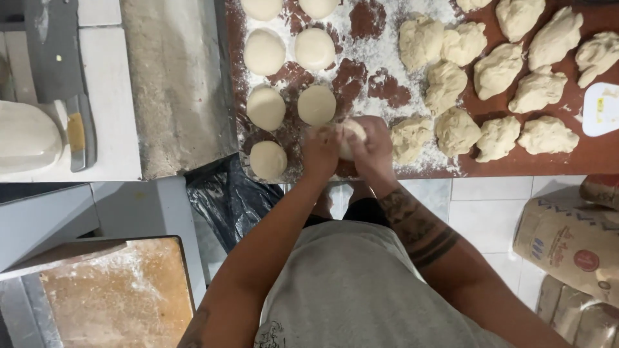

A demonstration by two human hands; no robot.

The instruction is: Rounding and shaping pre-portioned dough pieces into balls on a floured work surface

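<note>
Both my hands close around one pale dough piece [353, 131] at the near edge of the floured brown table [580, 158]. My left hand [320, 151] cups it from the left, my right hand [373, 147] from the right. Smooth round dough balls [316, 104] lie in two rows just beyond and left of my hands, the nearest [268, 160] beside my left hand. Several rough, unshaped dough lumps [456, 131] spread over the table to the right.
A black plastic bag [227, 196] hangs off the table's left corner. A dusty grey slab [174, 84] and a large cleaver [61, 71] lie to the left. A floured wooden board [119, 293] sits lower left. Paper flour sacks [570, 241] stand at the lower right.
</note>
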